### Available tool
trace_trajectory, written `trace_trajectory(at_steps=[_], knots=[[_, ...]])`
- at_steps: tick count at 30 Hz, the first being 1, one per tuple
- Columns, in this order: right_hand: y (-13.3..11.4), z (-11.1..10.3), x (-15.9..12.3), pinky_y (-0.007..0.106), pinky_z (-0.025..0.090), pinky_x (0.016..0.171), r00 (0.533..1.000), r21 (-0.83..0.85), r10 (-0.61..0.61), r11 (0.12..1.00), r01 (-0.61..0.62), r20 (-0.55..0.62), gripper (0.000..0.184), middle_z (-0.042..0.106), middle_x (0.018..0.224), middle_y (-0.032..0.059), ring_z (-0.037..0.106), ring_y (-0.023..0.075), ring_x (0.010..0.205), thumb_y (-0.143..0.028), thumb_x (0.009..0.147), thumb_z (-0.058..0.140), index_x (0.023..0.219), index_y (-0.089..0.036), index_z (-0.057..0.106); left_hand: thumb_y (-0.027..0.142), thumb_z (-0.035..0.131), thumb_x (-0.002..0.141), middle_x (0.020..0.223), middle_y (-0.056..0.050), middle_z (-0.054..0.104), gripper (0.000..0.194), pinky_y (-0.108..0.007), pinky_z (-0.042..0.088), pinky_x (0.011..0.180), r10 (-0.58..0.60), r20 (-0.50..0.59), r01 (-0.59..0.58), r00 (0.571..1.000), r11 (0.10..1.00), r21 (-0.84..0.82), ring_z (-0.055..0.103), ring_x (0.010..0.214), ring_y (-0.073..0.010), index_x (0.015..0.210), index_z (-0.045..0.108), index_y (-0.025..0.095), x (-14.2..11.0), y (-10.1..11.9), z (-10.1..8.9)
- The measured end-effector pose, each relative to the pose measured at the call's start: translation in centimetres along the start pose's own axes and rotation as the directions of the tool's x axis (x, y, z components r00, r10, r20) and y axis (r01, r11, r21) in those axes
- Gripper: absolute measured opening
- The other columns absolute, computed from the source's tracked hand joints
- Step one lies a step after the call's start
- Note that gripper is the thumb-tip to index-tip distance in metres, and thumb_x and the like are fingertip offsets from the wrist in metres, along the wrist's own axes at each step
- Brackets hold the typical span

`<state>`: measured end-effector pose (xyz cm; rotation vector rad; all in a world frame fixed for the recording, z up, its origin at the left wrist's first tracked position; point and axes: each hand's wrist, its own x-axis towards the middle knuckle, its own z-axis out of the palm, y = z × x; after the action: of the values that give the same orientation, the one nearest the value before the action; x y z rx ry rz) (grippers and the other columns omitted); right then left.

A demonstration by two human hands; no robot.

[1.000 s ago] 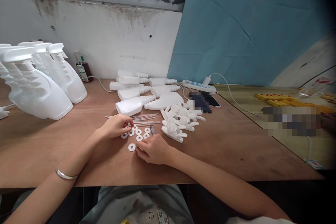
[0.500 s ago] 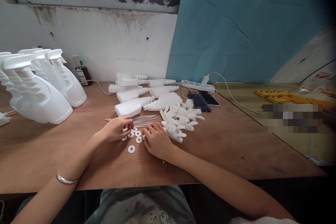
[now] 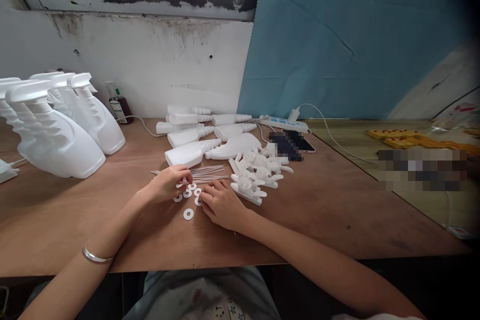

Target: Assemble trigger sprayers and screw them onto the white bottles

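A brown worktop (image 3: 318, 220) carries standing white spray bottles (image 3: 62, 142) at the left and headless bottles (image 3: 191, 154) lying near the wall. White trigger heads (image 3: 245, 185) are heaped right of centre. The right hand (image 3: 224, 205) lies palm down, fingers bent over some washers; the left hand (image 3: 168, 182) is curled, fingertips together. Whether either pinches anything, I cannot tell. Thin tubes (image 3: 212, 178) lie just beyond both hands, the small white washers (image 3: 188, 214) between them.
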<state>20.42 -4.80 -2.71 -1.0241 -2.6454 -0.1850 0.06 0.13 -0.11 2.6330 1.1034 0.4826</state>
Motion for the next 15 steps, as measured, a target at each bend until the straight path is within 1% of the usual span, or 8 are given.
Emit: trace_trajectory(at_steps=[4,10,12,15], knots=[[0.02,0.11,-0.06,0.036,0.029,0.08,1.0,-0.002,-0.005,1.0,0.005,-0.012,0.013,0.061,0.091,0.0076,0.045,0.0225,0.09,-0.021,0.088,0.046,0.088,-0.016,0.057,0.01,0.048,0.073,0.08,-0.004,0.059,0.013,-0.025,0.043,0.069,0.015,0.018,-0.015,1.0,1.0,-0.017,0.052,0.079,-0.0168,0.079,0.058,0.017,0.07,0.07,0.0],[-0.13,0.3,-0.13,0.036,0.03,0.078,0.999,0.001,-0.021,1.0,0.021,-0.036,0.013,0.061,0.091,0.0079,0.046,0.0229,0.088,-0.019,0.087,0.045,0.088,-0.016,0.057,0.013,0.054,0.073,0.073,-0.003,0.059,0.007,-0.024,0.042,0.067,0.041,0.08,-0.037,0.996,0.998,-0.049,0.053,0.073,-0.0159,0.076,0.06,0.017,0.11,0.03,0.27],[-0.18,0.3,-0.14,0.036,0.03,0.078,0.998,0.008,-0.028,1.0,0.028,-0.049,0.012,0.061,0.091,0.0072,0.046,0.0225,0.087,-0.02,0.086,0.045,0.087,-0.016,0.056,0.016,0.054,0.075,0.072,-0.003,0.059,0.006,-0.023,0.041,0.065,0.038,0.077,-0.033,0.996,0.998,-0.06,0.052,0.071,-0.0154,0.076,0.06,0.017,0.09,0.04,0.27],[-0.21,0.26,-0.15,0.034,0.03,0.078,0.996,0.026,-0.032,0.999,0.034,-0.08,0.011,0.061,0.089,0.0063,0.046,0.0216,0.086,-0.02,0.086,0.045,0.086,-0.016,0.056,0.018,0.051,0.079,0.076,-0.003,0.057,0.008,-0.024,0.041,0.065,0.018,0.03,-0.016,0.999,0.997,-0.07,0.051,0.072,-0.0145,0.08,0.059,0.017,0.03,0.14,-0.2]])
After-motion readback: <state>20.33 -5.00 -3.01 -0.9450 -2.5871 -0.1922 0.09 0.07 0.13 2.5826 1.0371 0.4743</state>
